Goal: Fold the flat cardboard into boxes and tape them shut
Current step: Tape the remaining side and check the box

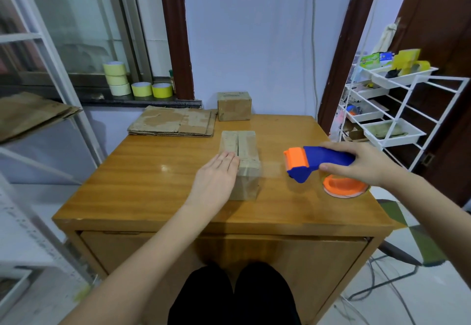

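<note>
While our left hand [216, 172] lies flat, fingers straight, on the near left top edge of the small cardboard box [240, 164], the box sits on the tabletop [153, 172] just beyond and to the right of that palm, its top flaps folded down with an untaped seam showing as a dark slit. That seam runs straight away from us, so the box's long line points from our body toward the wall. Our right hand [362, 164] is well apart to the right, fingers curled round the blue handle of the tape dispenser [318, 163], whose orange roller end faces the box. We judge the dispenser must travel left and turn along the seam. Beyond our left hand lie flat cardboard sheets [173, 122]; beyond the box stands a finished box [234, 105].
</note>
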